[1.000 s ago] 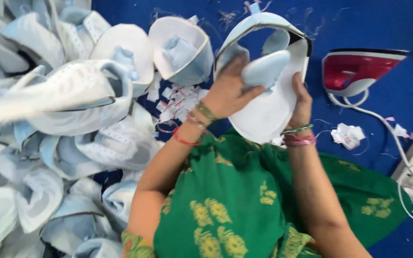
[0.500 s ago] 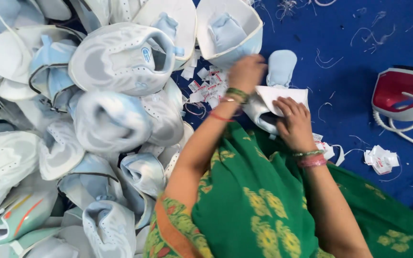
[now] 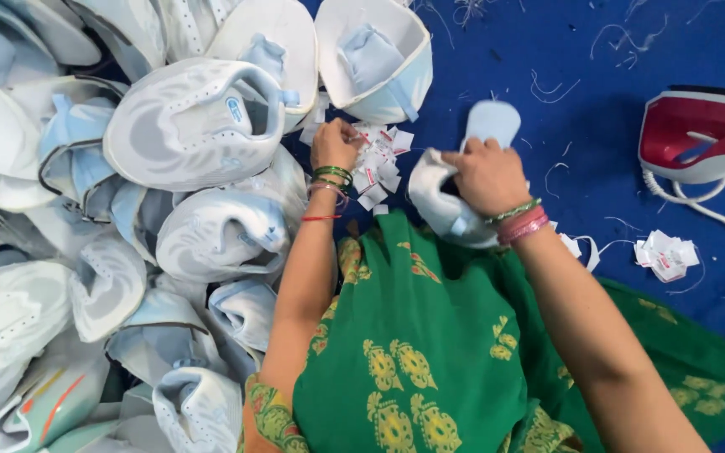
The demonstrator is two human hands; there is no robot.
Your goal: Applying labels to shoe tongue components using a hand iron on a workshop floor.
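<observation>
Pile at far left: I see a heap of white and pale blue shoe uppers [image 3: 186, 126] on the blue worktop [image 3: 581, 109], reaching to my left arm.
Left hand: my left hand [image 3: 335, 144] is on the small white tags [image 3: 379, 164], fingers curled down into them; I cannot tell whether a tag is pinched.
Cloth: green patterned fabric [image 3: 413, 335] covers my lap between both arms.
Right hand: my right hand [image 3: 487, 174] has its fingers closed on a white and pale blue shoe upper [image 3: 442, 205], held just right of the tags.
Far right: a red and white iron [image 3: 702, 134] sits well apart, with another clump of tags [image 3: 666, 254] near its cord.
</observation>
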